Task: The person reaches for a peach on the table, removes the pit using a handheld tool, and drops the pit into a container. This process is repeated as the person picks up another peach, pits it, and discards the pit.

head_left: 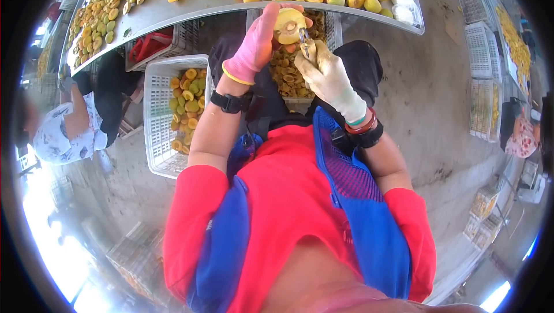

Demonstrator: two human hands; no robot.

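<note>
Both hands work: left hand (254, 44) grips fruit half (288, 24), right hand (329, 76) tool (304, 40).

We log one view only: a head-worn fisheye camera, looking steeply down the wearer's own chest and forward to the near edge of the metal table (173, 11). It sits close to the raised hands; the rim of the picture bends and darkens, with floor at both sides.

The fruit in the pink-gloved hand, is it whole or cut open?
Cut open. The fruit in the left hand shows pale flesh with a hollow centre; the right hand holds a tool at it.
</note>
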